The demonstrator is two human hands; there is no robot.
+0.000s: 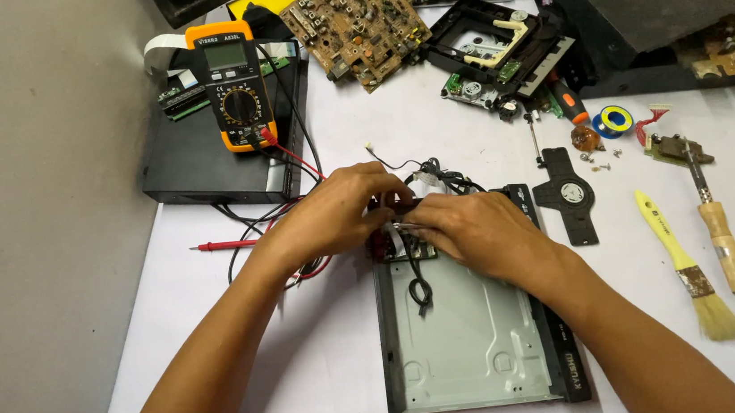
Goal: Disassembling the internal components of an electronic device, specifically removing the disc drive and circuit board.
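A black and grey metal player chassis point(475, 340) lies open on the white table. My left hand point(332, 214) and my right hand point(473, 232) meet over its far edge. Both hands pinch a small dark red circuit part point(380, 243) and the black wires point(418, 291) that hang from it into the chassis. My fingers cover most of the part. More black wires point(441, 177) loop out just beyond my hands.
An orange multimeter point(232, 85) rests on a black box point(202, 164) at the left, its red probe point(223, 245) on the table. Far side: brown circuit board point(354, 19), disc mechanism point(496, 50). Right: black plastic plate point(567, 196), yellow brush point(688, 270), soldering iron point(721, 235), solder spool point(615, 120), screwdriver point(566, 105).
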